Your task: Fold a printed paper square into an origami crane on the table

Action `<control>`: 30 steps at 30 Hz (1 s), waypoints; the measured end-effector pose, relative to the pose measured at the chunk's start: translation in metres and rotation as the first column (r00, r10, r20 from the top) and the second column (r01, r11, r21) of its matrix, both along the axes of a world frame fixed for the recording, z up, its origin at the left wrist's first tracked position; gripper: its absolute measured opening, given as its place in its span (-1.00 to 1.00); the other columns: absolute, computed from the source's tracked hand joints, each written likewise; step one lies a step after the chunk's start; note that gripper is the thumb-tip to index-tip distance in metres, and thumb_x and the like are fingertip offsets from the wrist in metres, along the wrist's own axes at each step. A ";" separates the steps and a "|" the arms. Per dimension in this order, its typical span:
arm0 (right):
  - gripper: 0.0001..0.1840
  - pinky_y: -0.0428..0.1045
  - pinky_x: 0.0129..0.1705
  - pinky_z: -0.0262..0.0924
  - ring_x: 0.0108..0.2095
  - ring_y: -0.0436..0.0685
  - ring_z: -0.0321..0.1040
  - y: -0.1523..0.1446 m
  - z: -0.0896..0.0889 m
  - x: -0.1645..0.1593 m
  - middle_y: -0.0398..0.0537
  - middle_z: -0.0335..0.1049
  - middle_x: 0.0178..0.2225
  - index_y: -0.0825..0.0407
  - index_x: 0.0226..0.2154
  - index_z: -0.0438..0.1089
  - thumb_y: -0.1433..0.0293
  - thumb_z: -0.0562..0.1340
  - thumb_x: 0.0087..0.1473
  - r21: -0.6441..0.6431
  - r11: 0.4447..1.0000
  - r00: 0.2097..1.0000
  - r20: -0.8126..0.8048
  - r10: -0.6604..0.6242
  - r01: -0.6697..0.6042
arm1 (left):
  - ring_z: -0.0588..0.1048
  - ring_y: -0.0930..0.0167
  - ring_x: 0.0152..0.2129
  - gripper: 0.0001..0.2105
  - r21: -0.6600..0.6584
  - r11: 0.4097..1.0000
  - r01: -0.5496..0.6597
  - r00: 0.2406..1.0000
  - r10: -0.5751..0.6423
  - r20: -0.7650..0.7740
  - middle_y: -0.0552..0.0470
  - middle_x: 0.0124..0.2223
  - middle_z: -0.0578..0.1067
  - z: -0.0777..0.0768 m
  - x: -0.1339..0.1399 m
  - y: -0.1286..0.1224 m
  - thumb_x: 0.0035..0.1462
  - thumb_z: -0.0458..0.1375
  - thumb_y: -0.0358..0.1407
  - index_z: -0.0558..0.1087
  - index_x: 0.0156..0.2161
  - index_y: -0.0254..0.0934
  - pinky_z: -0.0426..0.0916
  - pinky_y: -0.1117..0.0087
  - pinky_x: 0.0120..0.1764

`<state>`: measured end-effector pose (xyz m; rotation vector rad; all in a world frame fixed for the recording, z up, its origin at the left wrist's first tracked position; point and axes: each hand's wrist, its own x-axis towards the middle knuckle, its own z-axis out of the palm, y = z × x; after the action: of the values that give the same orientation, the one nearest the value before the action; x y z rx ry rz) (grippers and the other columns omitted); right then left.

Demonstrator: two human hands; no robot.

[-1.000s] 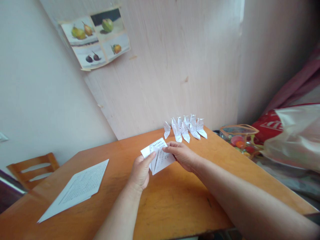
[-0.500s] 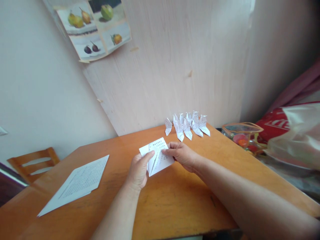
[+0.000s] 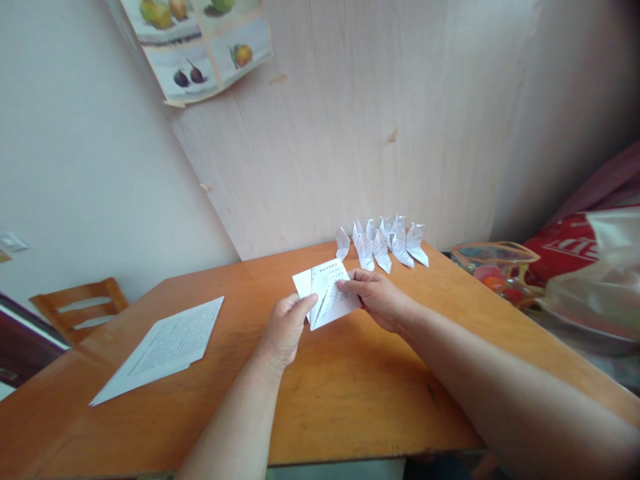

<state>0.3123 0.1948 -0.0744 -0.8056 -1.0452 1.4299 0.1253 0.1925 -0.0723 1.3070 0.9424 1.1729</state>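
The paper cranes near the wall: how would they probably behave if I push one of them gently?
The paper cranes look folded from thin printed paper, so each is probably very light and should slide easily. They stand crowded, so a pushed one may nudge its neighbours. Their raised, pointed shapes could bend or tip.

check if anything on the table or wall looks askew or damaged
The papers at left on the table look slightly misaligned, one edge jutting out. The wall panel has brownish patches, perhaps tape or wear.

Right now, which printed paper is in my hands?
The small folded paper, pinched by your left hand and right hand; the larger sheets and the paper figures rest on the table.
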 end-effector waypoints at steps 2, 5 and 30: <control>-0.74 -0.04 -0.36 0.11 -0.44 0.03 0.28 0.001 -0.001 0.001 -0.10 0.40 -0.46 0.06 -0.45 0.36 0.28 0.40 -0.08 0.000 1.000 1.000 -0.012 -0.014 0.014 | 0.44 0.44 -0.52 -0.77 0.029 0.999 -0.022 0.998 0.024 -0.054 0.02 -0.44 0.57 0.000 -0.001 0.000 0.04 0.32 -0.17 0.58 -0.33 -0.34 0.27 0.45 -0.41; -0.74 -0.04 -0.38 0.12 -0.42 0.03 0.28 0.000 -0.002 0.001 -0.10 0.41 -0.42 0.05 -0.39 0.38 0.26 0.40 -0.07 -0.008 1.000 0.999 -0.028 -0.017 0.016 | 0.41 0.45 -0.51 -0.76 0.059 0.998 -0.020 0.997 0.025 -0.078 0.02 -0.42 0.56 0.001 -0.001 -0.001 0.05 0.31 -0.16 0.58 -0.31 -0.35 0.24 0.46 -0.40; -0.77 -0.10 -0.43 0.04 -0.43 -0.02 0.25 -0.017 -0.012 -0.023 -0.12 0.36 -0.42 0.08 -0.37 0.38 0.29 0.37 0.01 -0.132 0.979 0.971 -0.202 0.127 -0.156 | 0.43 0.44 -0.40 -0.64 0.075 0.995 -0.066 0.996 0.062 0.064 -0.08 -0.24 0.58 0.006 0.003 -0.004 0.07 0.33 -0.16 0.55 -0.09 -0.37 0.30 0.45 -0.36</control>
<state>0.2889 0.1779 -0.0860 -0.6913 -0.8699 1.6879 0.1280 0.1882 -0.0659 1.3024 0.9073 1.3036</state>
